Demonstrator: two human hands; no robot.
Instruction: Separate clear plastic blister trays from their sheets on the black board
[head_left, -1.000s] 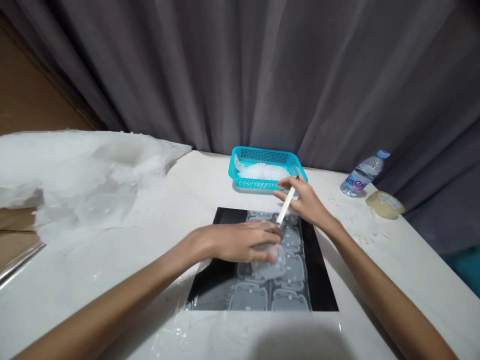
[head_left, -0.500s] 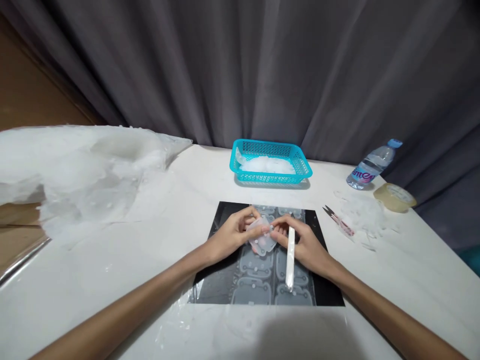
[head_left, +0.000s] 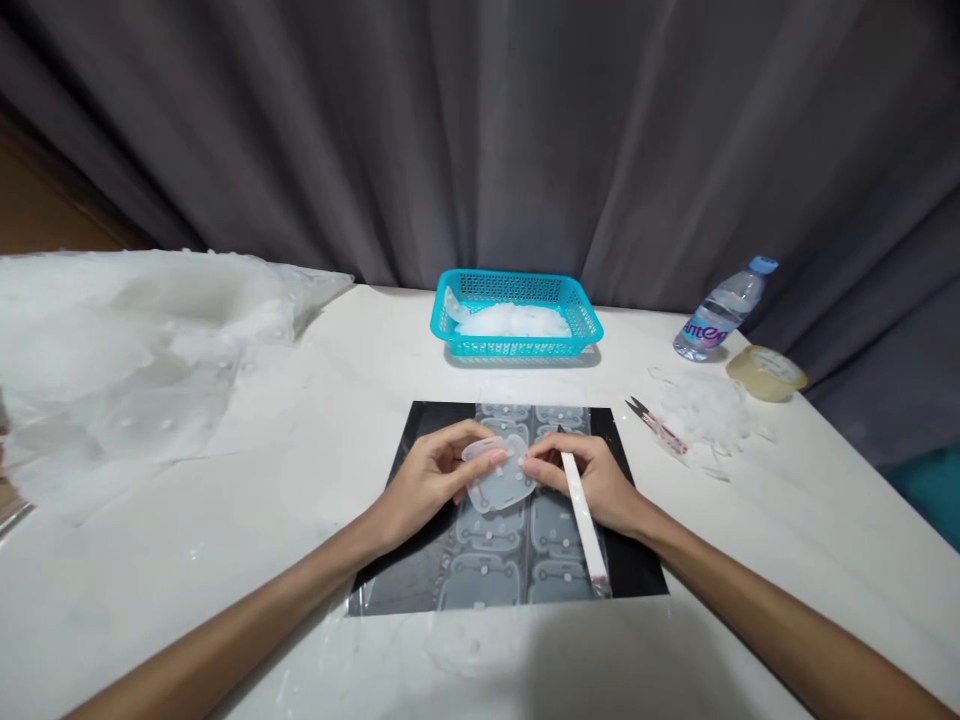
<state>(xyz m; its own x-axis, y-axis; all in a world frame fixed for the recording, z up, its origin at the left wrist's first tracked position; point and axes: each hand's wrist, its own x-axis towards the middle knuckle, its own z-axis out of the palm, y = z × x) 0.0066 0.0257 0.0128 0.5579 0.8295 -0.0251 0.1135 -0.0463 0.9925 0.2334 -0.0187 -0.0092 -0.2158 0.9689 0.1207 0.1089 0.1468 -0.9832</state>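
Observation:
My left hand (head_left: pixel 431 477) pinches the left edge of a small clear plastic piece (head_left: pixel 500 476), lifted a little above a black mat (head_left: pixel 631 560). My right hand (head_left: pixel 592 478) pinches the same piece on its right edge, and a white pen-like knife (head_left: pixel 584 516) lies along that hand, its tip pointing toward me. A clear sheet of several moulded rounded shapes (head_left: pixel 517 560) lies flat on the mat under both hands.
A turquoise basket (head_left: pixel 588 322) with clear plastic pieces stands behind the mat. Small pink snips (head_left: pixel 658 425), plastic scraps (head_left: pixel 705 412), a water bottle (head_left: pixel 721 309) and a tape roll (head_left: pixel 765 372) lie at the right. A big heap of clear plastic (head_left: pixel 127 350) fills the left.
My right hand came back from the basket to the mat, the knife swung down along it, and both hands now hold the lifted plastic piece. The view shifted slightly.

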